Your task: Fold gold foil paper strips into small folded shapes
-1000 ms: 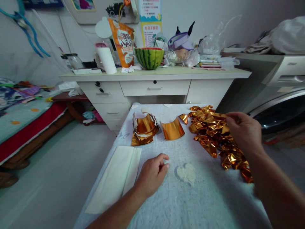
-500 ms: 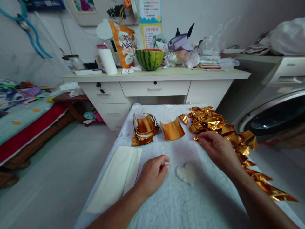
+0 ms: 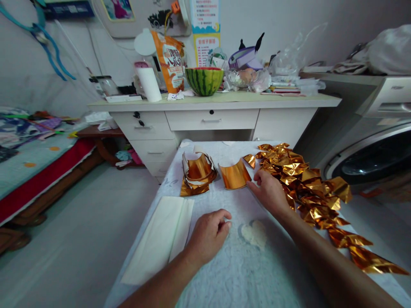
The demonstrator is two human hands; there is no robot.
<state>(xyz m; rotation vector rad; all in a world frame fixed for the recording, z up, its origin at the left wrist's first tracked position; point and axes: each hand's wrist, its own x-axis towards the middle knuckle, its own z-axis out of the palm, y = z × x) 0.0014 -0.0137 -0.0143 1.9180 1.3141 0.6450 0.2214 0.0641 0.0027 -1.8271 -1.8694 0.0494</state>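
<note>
My right hand (image 3: 268,190) is at the lower right corner of a curved gold foil sheet (image 3: 235,174), its thumb at or almost at the edge; contact is hard to tell. Thumb and forefinger are apart, and nothing shows between them. My left hand (image 3: 210,234) rests on the cloth, fingers loosely curled, a gap between thumb and forefinger, holding nothing visible. Left of the curved sheet lies a nested bundle of gold foil strips with white backs (image 3: 198,173). A pile of crumpled, twisted gold foil pieces (image 3: 292,167) spreads along the table's right side. One small foil piece (image 3: 249,161) lies beside it.
Folded white paper (image 3: 157,239) lies on the left of the cloth-covered table (image 3: 257,273). Behind stands a white desk (image 3: 212,105) with a halved watermelon (image 3: 204,81), an orange pouch (image 3: 170,64) and a paper roll (image 3: 149,83). A washing machine (image 3: 382,115) is at the right.
My right hand has moved left from the foil pile to the curved sheet's corner, leaving the pile's foil behind. My left hand has stayed in place. The view has shifted slightly.
</note>
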